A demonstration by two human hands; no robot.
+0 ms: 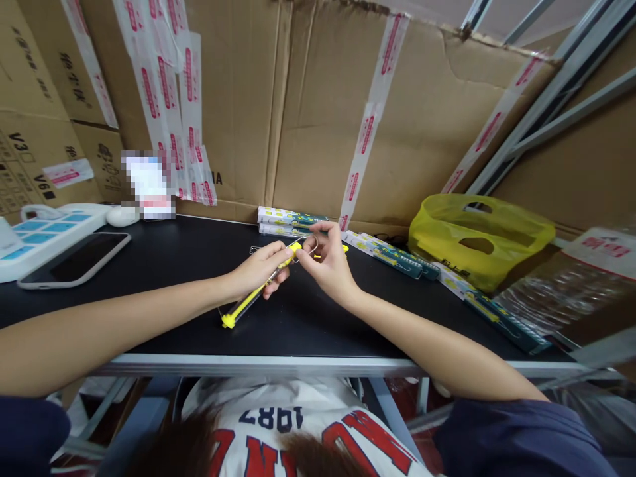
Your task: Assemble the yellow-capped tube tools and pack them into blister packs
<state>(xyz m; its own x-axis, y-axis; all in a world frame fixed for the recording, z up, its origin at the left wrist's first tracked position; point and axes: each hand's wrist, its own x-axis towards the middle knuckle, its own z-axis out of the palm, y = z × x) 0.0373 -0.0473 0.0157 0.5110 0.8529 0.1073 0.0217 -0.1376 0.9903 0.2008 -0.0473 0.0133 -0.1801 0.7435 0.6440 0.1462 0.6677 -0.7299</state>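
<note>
My left hand [265,268] is closed around a slim yellow-and-dark stick-shaped tool [247,302]. The tool slants from a yellow end piece low on the left up to a yellow head between thumb and fingers. At that head, my right hand [328,262] is curled, with thumb and fingertips close together on a thin, curved wire-like strand [315,244]. Its exact grip is partly hidden. Small yellow parts [345,249] show on the black tabletop [318,331] behind my right hand.
Printed slim packages [283,216] lie at the back, with more packages [382,253] stretching rightward. A yellow plastic bag [477,232] and a clear plastic bag [551,285] sit at right. A phone [77,260] and a power strip [44,235] lie at left. Cardboard [238,99] walls the back.
</note>
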